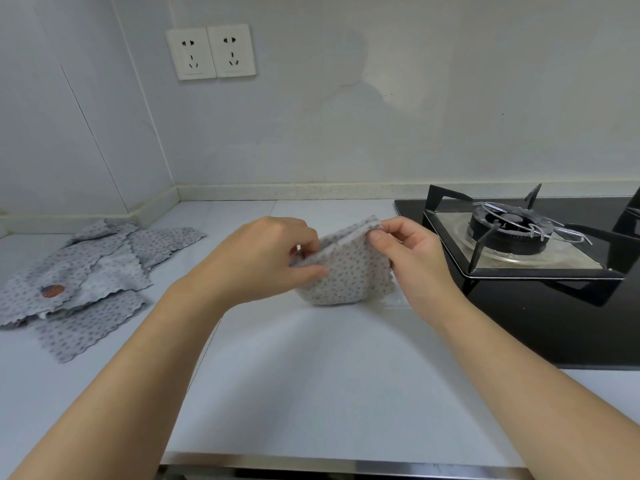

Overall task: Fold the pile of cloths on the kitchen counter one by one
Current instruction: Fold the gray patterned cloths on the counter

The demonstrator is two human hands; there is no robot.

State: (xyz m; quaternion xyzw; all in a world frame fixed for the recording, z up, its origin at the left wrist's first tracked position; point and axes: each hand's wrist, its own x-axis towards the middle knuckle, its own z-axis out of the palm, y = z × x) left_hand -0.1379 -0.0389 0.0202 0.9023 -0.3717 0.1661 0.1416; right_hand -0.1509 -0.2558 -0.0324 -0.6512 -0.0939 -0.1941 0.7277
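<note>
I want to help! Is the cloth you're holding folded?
Folded: the cloth shows doubled edges where left hand and right hand pinch it.

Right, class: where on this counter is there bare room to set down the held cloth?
The bare counter nearer than the held cloth, between the cloth pile and the stove. Crowded: far left, where the pile lies.

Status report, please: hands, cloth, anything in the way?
Left hand and right hand pinch folded cloth by top edge. Unfolded pile lies left. Stove near right, untouched.
</note>
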